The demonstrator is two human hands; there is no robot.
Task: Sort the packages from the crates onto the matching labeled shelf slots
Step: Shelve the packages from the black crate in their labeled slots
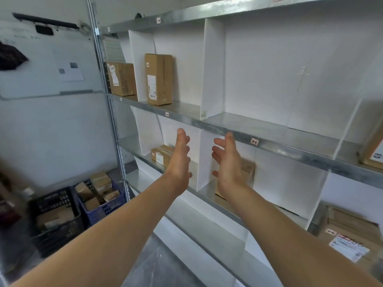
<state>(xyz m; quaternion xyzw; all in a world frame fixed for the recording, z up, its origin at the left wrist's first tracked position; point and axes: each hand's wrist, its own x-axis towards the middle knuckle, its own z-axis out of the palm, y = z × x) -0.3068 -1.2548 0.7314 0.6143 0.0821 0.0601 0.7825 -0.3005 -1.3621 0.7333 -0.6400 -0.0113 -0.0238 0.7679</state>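
Both of my arms reach toward a metal shelf unit with white dividers. My left hand [181, 158] and my right hand [228, 162] are open, palms facing each other, holding nothing, in front of the lower shelf. A brown package [247, 172] stands in the slot behind my right hand, partly hidden. Left of my left hand, a small box [161, 155] lies in the neighbouring slot. A tall box [159, 79] and a wider box [122, 78] stand on the shelf above. Small labels [254, 141] mark the shelf edges.
Two crates sit on the floor at the left: a blue one [107, 210] with several packages and a black one [60, 230] holding more. Flat packages [350, 235] lie on the lower right shelf. A whiteboard [45, 65] hangs on the left wall.
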